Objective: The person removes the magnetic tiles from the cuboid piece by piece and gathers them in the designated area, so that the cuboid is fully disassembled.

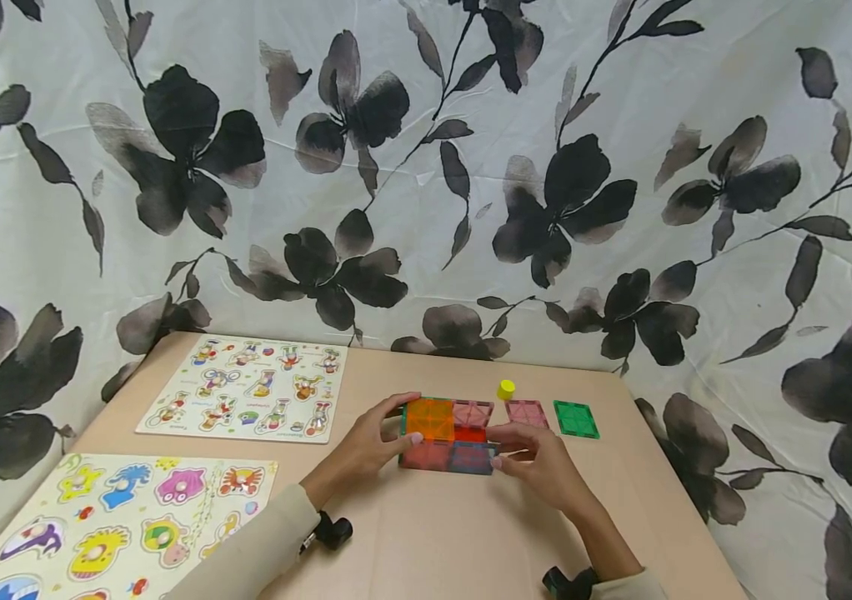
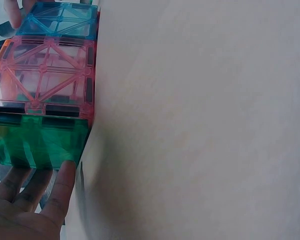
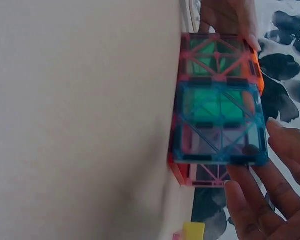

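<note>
Tile block (image 1: 429,419), lying short of the tabletop's (image 1: 433,533) far edge, long axis roughly along it. We list: left hand (image 1: 369,446) gripping the green end (image 2: 40,142); right hand (image 1: 542,467), nearer the blue tile (image 1: 473,457), grasping that.

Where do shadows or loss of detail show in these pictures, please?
Head: fine detail on the far picture board is unreadable; left wrist: a soft shadow darkens the tabletop beside the green tile; right wrist: another beside the blue tile.
</note>
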Tool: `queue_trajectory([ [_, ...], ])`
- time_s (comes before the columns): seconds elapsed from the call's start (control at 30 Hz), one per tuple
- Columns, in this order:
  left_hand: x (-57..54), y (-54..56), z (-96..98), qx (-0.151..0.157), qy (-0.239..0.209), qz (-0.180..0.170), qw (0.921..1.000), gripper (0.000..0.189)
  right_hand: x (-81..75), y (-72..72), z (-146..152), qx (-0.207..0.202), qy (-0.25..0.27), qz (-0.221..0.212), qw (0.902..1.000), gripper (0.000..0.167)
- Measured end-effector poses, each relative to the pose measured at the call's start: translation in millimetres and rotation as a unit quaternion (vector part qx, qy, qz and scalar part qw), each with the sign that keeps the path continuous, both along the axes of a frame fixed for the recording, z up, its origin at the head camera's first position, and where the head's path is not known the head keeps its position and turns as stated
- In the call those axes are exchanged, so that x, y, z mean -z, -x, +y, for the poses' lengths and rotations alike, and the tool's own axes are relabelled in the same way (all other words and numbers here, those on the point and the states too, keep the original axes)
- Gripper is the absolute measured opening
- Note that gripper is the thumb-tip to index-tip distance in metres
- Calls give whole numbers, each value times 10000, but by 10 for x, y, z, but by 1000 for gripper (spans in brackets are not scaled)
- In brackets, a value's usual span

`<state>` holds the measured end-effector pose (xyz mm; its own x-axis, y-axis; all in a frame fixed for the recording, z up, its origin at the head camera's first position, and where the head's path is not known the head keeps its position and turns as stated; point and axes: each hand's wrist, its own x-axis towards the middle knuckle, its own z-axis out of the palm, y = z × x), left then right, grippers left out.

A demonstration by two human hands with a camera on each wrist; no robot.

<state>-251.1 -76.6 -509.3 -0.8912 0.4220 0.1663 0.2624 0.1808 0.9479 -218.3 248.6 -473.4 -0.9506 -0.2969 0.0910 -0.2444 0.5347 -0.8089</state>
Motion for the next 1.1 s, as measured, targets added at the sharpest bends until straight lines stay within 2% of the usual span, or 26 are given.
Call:
queue_trajectory([
  [0.17,11,7,2,-24,12,-9,10000,69,40,-15,-112,181,-221,234,9993,34],
  [0.33,11,12,6,-9,21,6,10000,70,58,-55,-175,579,-474,339,9966,38],
  [0.5,4,10,-2,-3,0,12,10000,70,37,-138,-192,593,-608,474,9953,40],
  [0.87,9,7,-2,-20,-17,14,10000,69,6,-282,-172,844,-392,848,9920,40],
  [0.97,9,4,-1,-60,-10,-31,10000,69,-6,-295,-112,928,-225,765,9925,39],
  [1.1,2,-1,3,-91,22,-81,9999,69,-12,-297,21,1208,45,380,9919,32],
])
